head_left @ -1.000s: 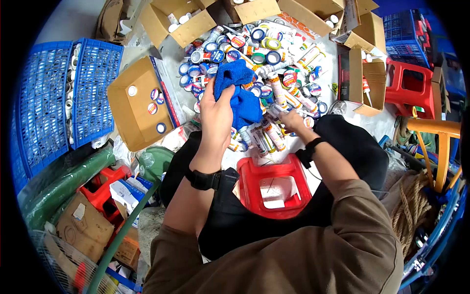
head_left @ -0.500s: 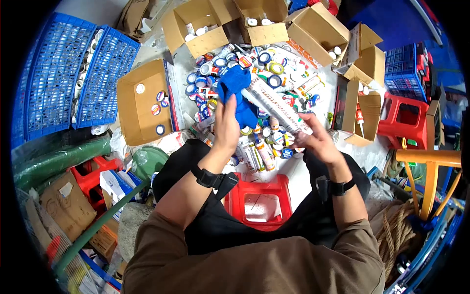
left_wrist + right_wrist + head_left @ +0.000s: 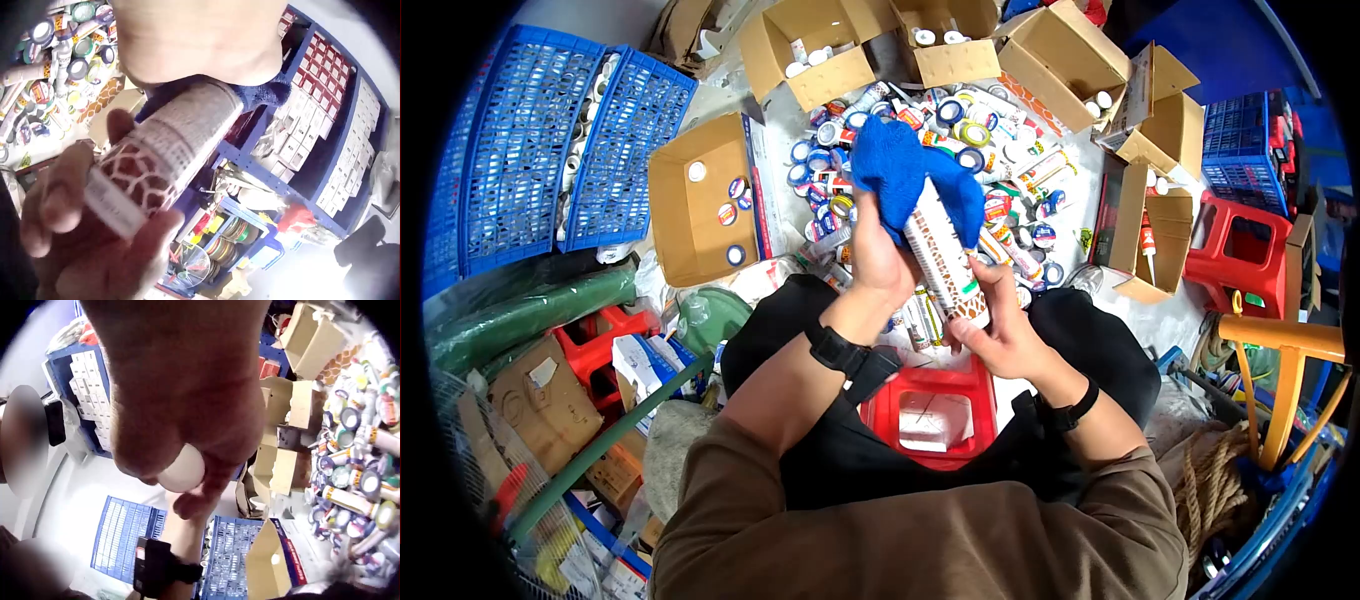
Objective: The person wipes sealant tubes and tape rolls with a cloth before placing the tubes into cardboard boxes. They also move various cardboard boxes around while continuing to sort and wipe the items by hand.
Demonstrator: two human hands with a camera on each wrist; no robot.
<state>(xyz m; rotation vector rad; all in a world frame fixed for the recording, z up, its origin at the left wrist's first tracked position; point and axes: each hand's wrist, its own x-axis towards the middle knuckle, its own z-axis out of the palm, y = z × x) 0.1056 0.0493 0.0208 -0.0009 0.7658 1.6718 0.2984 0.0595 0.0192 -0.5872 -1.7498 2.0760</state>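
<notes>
My left hand [image 3: 880,255] holds a blue cloth [image 3: 890,170], which wraps the upper part of a sealant cartridge [image 3: 940,255] in the head view. The cartridge is white with a brown giraffe-like pattern and slants over the heap. Its lower end is gripped by my right hand [image 3: 1008,325], fingers on one side and thumb on the other. In the left wrist view the patterned lower end [image 3: 140,175] lies between the right hand's thumb and fingers. The right wrist view shows the round white base [image 3: 184,470] in that hand. Cloth hides the cartridge's top.
A heap of tape rolls and cartridges [image 3: 1015,215] covers the floor ahead. Several open cardboard boxes [image 3: 695,215] ring it, some with white-capped items. A red stool [image 3: 880,420] stands between the legs. Blue crates [image 3: 520,150] are at left, another red stool [image 3: 1235,250] at right.
The right hand took a cartridge from the heap and brought it up to the cloth. The cartridge now stands steeper, its upper part in the cloth, which has spread over it.
</notes>
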